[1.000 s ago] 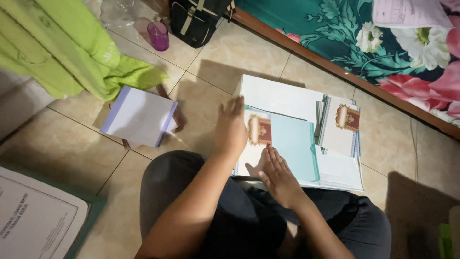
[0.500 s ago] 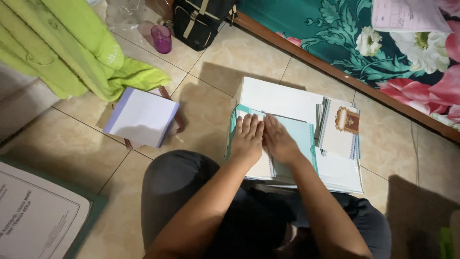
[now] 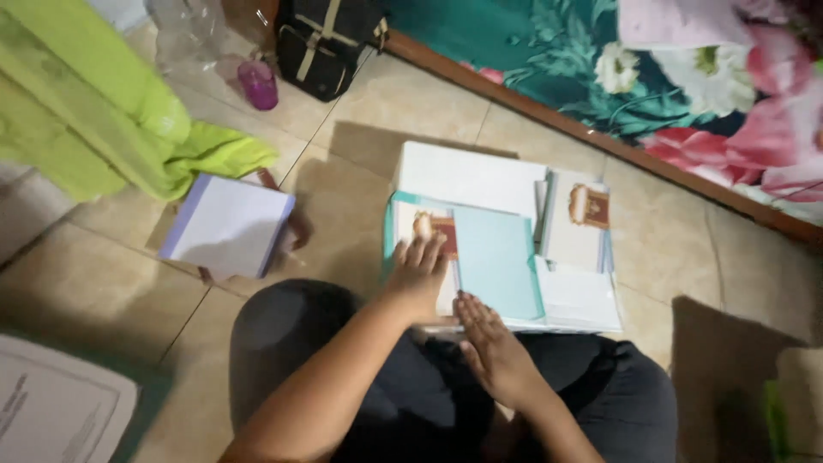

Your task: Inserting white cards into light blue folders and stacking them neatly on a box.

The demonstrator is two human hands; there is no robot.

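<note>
I sit on a tiled floor with stacks of paper cards in front of my knees. My left hand [image 3: 417, 276] lies flat, fingers together, on a white card with a brown picture [image 3: 437, 233]. Just right of it my right hand [image 3: 490, 347] rests open at the near edge of a pale teal sheet [image 3: 497, 261] on the same pile. Behind lies a white sheet stack [image 3: 470, 177]; to the right stands another pile of white cards topped by a brown picture [image 3: 583, 216].
A white pad on a small box [image 3: 227, 225] sits to the left, next to green cloth [image 3: 103, 129]. A purple cup [image 3: 258, 84], a black bag [image 3: 321, 43] and a flowered bedspread [image 3: 651, 60] lie beyond. A printed sheet [image 3: 51, 407] is at lower left.
Both hands were pressed side by side on the pile; now the right hand has slid back toward me, uncovering the teal sheet, while the left stays on the picture card.
</note>
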